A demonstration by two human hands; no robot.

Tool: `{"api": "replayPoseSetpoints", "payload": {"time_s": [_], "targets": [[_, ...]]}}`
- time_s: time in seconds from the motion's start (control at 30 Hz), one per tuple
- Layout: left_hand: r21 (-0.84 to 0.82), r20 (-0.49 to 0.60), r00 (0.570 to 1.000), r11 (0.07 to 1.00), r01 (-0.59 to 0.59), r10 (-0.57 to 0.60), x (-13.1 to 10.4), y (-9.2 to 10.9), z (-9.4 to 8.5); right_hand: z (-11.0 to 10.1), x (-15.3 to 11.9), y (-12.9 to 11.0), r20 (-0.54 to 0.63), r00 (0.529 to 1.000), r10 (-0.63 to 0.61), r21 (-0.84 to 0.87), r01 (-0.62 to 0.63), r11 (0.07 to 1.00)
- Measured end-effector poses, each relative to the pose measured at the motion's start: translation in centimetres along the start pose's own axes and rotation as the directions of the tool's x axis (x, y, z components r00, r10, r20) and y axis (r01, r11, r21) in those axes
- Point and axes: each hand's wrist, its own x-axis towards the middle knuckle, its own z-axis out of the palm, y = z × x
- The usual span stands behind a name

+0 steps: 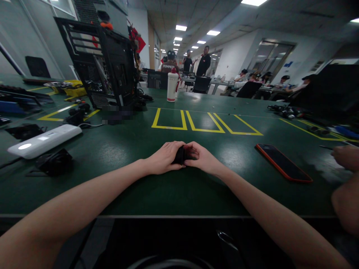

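The left hand [162, 160] cups a small black part [180, 156] while the right hand [206, 160] pinches its right edge, probably for steadiness, near centre on the green table [179, 196]

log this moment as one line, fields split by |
left hand: on black part | right hand: on same part | phone: right on table | bottle: upright, beyond hands

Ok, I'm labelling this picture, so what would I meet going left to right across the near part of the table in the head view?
White power strip → left hand → right hand, the two meeting around a small black part → phone in an orange-red case → another person's hand.
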Motion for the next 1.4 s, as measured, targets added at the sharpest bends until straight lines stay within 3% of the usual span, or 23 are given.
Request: {"api": "replayPoseSetpoints", "payload": {"time_s": [0.27,0.43,0.57,0.7,0.83,1.03,1.4], "targets": [[-0.08,0.032,0.996,0.993,0.088,-0.086,0.1,-0.1,0.0,-0.5,-0.1,0.2,0.033,0.999,-0.036,-0.277,0.043,0.96],[-0.187,0.073,0.971,0.953,0.238,-0.228,0.2,-0.9,0.0,-0.7,-0.2,-0.3,-0.024,0.999,-0.022,-0.489,0.008,0.872],[-0.235,0.112,0.938,0.908,0.347,-0.33,0.5,-1.8,0.0,-0.8,-0.2,-0.2,-0.076,0.997,0.0,-0.535,-0.041,0.844],[-0.247,0.11,0.938,0.905,0.346,-0.329,0.5,-2.1,0.2,-0.8,-0.3,-0.2,-0.088,0.996,-0.026,-0.561,-0.028,0.827],[-0.214,0.109,0.952,0.928,0.305,-0.287,0.3,-1.5,-0.1,-0.4,-0.5,-0.7,-0.06,0.997,-0.048,-0.514,0.01,0.858],[-0.047,0.152,0.981,0.99,0.132,-0.123,0.3,0.4,-1.0,-0.2,-0.8,-1.3,-0.045,0.999,0.001,-0.254,-0.012,0.967],[0.132,0.201,0.974,0.988,0.075,-0.1,0.2,2.2,-1.7,0.0,-1.2,-2.4,0.016,0.997,0.072,-0.16,-0.069,0.985]]}}
